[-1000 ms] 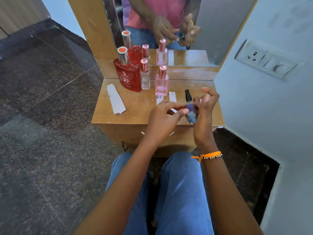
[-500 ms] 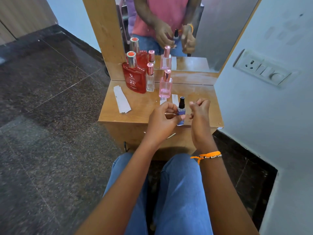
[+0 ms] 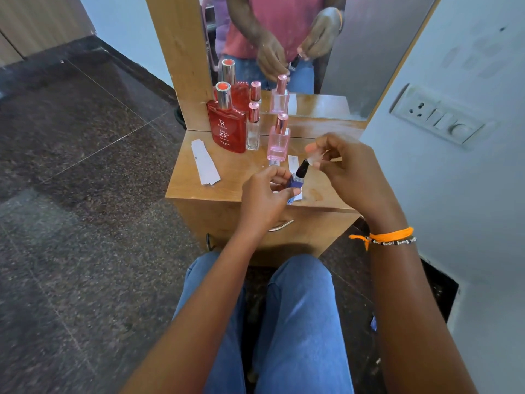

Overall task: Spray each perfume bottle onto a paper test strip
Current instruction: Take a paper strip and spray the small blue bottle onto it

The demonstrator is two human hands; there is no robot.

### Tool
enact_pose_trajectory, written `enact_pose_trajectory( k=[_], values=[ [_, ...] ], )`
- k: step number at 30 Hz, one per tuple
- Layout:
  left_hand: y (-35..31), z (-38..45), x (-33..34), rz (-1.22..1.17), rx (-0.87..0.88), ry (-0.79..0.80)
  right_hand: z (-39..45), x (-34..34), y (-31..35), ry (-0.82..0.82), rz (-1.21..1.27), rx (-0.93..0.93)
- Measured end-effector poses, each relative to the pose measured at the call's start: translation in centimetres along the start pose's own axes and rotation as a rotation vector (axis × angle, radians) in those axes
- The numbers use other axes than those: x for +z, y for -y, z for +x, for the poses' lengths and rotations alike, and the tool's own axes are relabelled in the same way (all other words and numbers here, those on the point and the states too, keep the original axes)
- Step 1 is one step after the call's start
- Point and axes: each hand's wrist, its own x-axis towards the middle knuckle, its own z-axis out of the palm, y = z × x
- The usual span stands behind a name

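My left hand (image 3: 264,200) grips a small blue perfume bottle (image 3: 297,182) with a black sprayer, tilted to the right above the table's front edge. My right hand (image 3: 349,172) pinches a clear cap (image 3: 316,157) right beside the sprayer tip. Behind them stand a red bottle (image 3: 227,129), a slim clear bottle (image 3: 252,133) and a pink bottle (image 3: 278,142), all capped. A stack of paper test strips (image 3: 205,163) lies at the table's left. Another strip (image 3: 293,162) lies next to the pink bottle, partly hidden by the blue bottle.
The small wooden table (image 3: 241,172) backs onto a mirror (image 3: 326,81) that reflects the bottles and hands. A drawer handle (image 3: 281,224) sits below its front edge. A wall with a switch panel (image 3: 437,118) is close on the right. My knees are under the table's front.
The blue bottle passed from my right hand to my left and now tilts right. My right hand has come up holding the clear cap by the sprayer.
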Motion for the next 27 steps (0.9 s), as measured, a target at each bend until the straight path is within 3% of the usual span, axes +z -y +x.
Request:
enact_pose_trajectory(
  k=[16,27],
  values=[
    [0.8,0.1,-0.3,-0.110,0.001,0.063,1.1,-1.6,0.5,0.126,-0.026,-0.010],
    [0.3,0.2,-1.1,-0.110,0.011,0.049,0.3,-0.7,0.4,-0.080,0.140,-0.017]
  ],
)
